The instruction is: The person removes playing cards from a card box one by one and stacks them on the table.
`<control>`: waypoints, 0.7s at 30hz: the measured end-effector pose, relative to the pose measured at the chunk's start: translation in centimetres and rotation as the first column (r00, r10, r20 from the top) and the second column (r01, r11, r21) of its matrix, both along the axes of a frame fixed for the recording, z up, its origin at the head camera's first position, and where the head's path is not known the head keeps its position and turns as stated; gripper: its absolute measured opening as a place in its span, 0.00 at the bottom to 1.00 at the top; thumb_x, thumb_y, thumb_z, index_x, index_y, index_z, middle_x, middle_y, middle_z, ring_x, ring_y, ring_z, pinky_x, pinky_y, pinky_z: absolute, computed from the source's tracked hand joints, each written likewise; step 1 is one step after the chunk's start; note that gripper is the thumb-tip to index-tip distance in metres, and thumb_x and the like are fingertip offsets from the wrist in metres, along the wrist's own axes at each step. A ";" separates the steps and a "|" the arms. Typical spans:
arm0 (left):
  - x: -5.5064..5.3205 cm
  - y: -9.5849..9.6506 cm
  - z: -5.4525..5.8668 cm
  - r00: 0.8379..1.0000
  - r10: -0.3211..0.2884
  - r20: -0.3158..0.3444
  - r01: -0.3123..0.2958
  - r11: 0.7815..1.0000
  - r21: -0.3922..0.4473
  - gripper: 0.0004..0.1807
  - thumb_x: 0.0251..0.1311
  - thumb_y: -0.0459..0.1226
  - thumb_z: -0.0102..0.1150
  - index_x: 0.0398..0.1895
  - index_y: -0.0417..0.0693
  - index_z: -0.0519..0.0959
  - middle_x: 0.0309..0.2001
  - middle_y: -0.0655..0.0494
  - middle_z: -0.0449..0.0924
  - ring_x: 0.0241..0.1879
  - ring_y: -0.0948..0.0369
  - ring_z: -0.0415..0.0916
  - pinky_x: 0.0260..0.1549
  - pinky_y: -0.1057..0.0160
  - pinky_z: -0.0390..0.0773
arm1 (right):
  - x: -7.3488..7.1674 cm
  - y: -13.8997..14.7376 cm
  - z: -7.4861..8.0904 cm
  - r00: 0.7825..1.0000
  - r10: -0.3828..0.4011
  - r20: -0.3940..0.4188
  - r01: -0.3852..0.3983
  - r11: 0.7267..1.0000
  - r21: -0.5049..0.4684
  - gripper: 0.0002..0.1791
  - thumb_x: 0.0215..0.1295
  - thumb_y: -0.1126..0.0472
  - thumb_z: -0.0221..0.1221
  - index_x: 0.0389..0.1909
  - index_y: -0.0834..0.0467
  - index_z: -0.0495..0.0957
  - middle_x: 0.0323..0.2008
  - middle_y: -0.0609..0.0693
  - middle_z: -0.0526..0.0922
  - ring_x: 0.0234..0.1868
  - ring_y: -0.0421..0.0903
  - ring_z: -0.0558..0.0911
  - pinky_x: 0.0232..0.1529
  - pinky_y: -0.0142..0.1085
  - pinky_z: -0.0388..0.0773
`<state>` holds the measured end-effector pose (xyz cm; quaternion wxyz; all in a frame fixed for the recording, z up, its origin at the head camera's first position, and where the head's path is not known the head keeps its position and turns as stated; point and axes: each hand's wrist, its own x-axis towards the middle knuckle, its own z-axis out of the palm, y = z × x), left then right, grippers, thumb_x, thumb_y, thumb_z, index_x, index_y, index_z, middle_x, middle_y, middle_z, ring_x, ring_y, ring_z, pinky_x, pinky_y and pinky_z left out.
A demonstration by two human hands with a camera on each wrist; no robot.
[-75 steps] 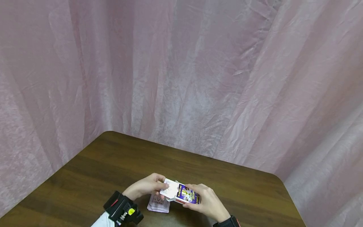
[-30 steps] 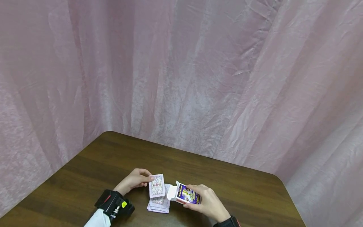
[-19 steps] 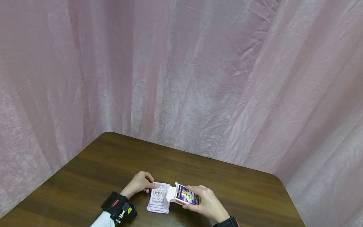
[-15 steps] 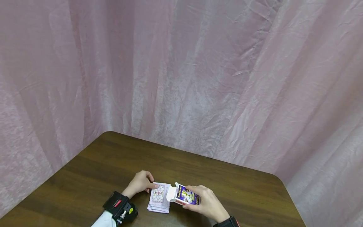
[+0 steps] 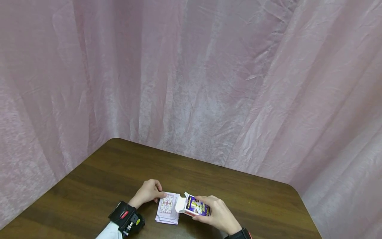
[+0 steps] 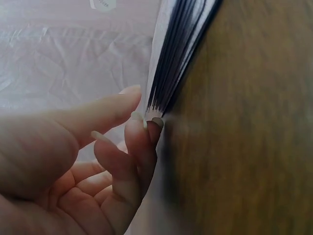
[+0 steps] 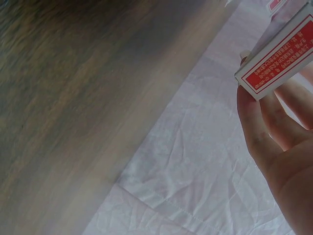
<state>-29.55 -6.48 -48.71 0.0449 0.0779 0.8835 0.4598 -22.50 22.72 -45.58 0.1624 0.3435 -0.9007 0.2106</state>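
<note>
A loosely squared stack of playing cards [image 5: 167, 206] lies on the table, its patterned backs up. My left hand [image 5: 148, 191] is at the stack's far left corner, thumb over the top card. In the left wrist view, the thumb and curled fingertips [image 6: 138, 128] pinch close at the corner of the stacked card edges [image 6: 178, 54]. Right beside the stack, my right hand [image 5: 220, 214] grips a purple card box [image 5: 198, 205] between thumb and fingers. The box's white flap stands open toward the cards. A red printed side of the box shows in the right wrist view.
The brown wooden table [image 5: 125, 166] has rounded far corners. Pink curtains [image 5: 191, 83] hang behind it and around its sides. A black wrist camera mount [image 5: 126, 217] is strapped on the left wrist.
The left hand drew cards out of the box, carried them left and laid them on the stack; it has stayed at the corner since. The right hand with the box has barely moved.
</note>
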 end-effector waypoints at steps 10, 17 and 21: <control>0.2 0.4 1.0 0.990 -0.075 -0.115 0.077 0.997 0.008 0.08 0.54 0.36 0.68 0.24 0.44 0.78 0.16 0.58 0.75 0.16 0.65 0.71 0.16 0.67 0.68 | 0.0 0.0 -0.2 0.999 0.009 -0.038 -0.009 1.000 0.008 0.30 0.54 0.37 0.65 0.52 0.52 0.81 0.45 0.43 0.86 0.42 0.37 0.81 0.40 0.29 0.76; 1.5 2.7 3.0 0.903 -0.412 -0.121 0.429 0.876 0.221 0.06 0.57 0.35 0.65 0.32 0.40 0.82 0.23 0.46 0.82 0.18 0.65 0.72 0.17 0.72 0.71 | 0.0 0.0 -0.1 0.999 0.021 -0.033 -0.022 1.000 -0.008 0.29 0.54 0.38 0.66 0.52 0.52 0.81 0.45 0.44 0.86 0.41 0.38 0.81 0.39 0.28 0.76; 2.7 4.2 3.1 0.901 -0.427 -0.082 0.434 0.877 0.207 0.04 0.57 0.34 0.65 0.29 0.42 0.81 0.18 0.51 0.79 0.13 0.67 0.69 0.13 0.73 0.67 | 0.0 -0.1 0.0 0.999 0.024 -0.037 -0.025 1.000 -0.017 0.29 0.53 0.38 0.66 0.52 0.52 0.81 0.45 0.43 0.85 0.41 0.37 0.81 0.39 0.28 0.76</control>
